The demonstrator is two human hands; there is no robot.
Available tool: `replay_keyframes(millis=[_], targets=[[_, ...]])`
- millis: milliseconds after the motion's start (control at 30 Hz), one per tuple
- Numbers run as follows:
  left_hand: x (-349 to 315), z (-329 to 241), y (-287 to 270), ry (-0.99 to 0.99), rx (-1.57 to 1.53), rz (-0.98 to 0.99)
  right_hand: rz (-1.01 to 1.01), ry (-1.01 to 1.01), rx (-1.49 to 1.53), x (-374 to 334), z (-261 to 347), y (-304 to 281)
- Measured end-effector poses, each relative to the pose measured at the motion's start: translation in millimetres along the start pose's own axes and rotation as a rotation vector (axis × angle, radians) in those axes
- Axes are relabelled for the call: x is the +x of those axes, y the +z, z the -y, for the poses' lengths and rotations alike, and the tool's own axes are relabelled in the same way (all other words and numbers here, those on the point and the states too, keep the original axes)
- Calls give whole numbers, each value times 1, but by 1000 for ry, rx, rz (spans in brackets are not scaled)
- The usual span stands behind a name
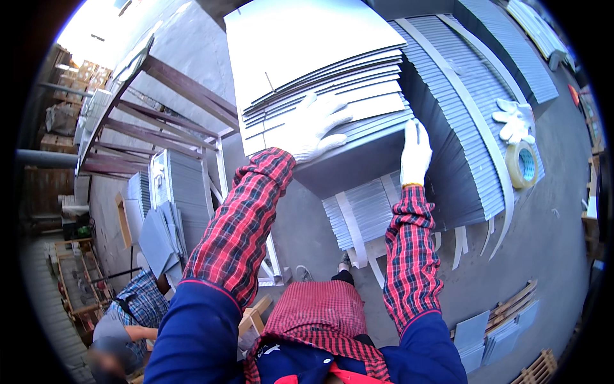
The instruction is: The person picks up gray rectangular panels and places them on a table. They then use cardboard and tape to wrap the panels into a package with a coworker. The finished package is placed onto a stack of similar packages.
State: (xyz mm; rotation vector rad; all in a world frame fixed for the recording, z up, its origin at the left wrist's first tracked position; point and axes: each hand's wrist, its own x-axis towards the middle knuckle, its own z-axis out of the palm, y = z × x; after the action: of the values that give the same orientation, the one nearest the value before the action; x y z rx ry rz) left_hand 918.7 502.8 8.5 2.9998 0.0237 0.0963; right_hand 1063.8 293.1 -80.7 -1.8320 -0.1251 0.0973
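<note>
My left hand (320, 125), in a white knit glove, lies with fingers spread on the near edge of a stack of thin flat panels (320, 32). The panels have white tops, and several are fanned out unevenly under the upper ones. At the near right corner, my right hand (416, 153), gloved too, has its fingers stretched out along the side of the grey panels (358, 153) at the bottom of that stack. Whether its thumb grips an edge is hidden. Below stands a strapped bundle of grey panels (364, 214) with white bands.
To the right is a large banded stack of grey panels (448, 83), with a spare white glove (515, 121) and a tape roll (521, 165) on it. A metal frame (173, 121) and leaning panels (166, 237) stand left. A person (137, 301) bends at lower left. Pallets (537, 374) lie lower right.
</note>
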Motion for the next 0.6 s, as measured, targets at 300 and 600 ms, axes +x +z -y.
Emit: replay_keyframes(millis=[300,600], targets=[[-3,-1,5,43,41,-130,181,209,284,-44,-14,-72],[-195,-117,80,-1303,-1019,-232,515,815,345,-13,-14,-136]])
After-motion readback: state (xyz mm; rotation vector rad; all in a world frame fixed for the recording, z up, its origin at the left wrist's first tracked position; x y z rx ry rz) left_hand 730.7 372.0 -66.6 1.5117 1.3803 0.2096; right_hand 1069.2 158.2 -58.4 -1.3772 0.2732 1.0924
